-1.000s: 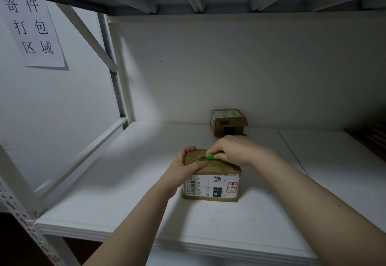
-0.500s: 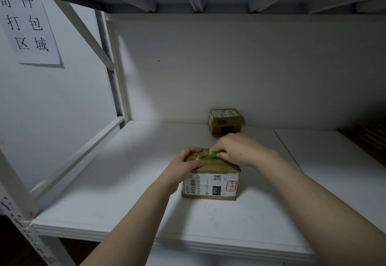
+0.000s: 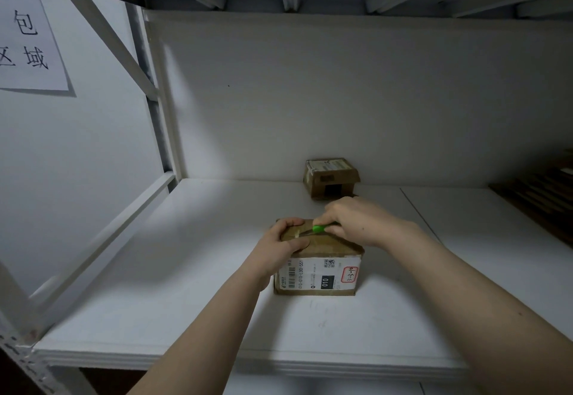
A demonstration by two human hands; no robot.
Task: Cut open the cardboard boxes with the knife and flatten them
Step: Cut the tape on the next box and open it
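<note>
My right hand (image 3: 356, 221) grips the knife (image 3: 316, 229) on top of the box (image 3: 319, 270) on the shelf (image 3: 186, 270), and my left hand (image 3: 286, 244) holds the box so close that a slip could cut it.

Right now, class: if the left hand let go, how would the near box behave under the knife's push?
The near box would probably slide: it is small on a smooth white shelf, hence the left hand gripping it. It seems stiff, edges square. Broad-based, unlikely to tip.
</note>
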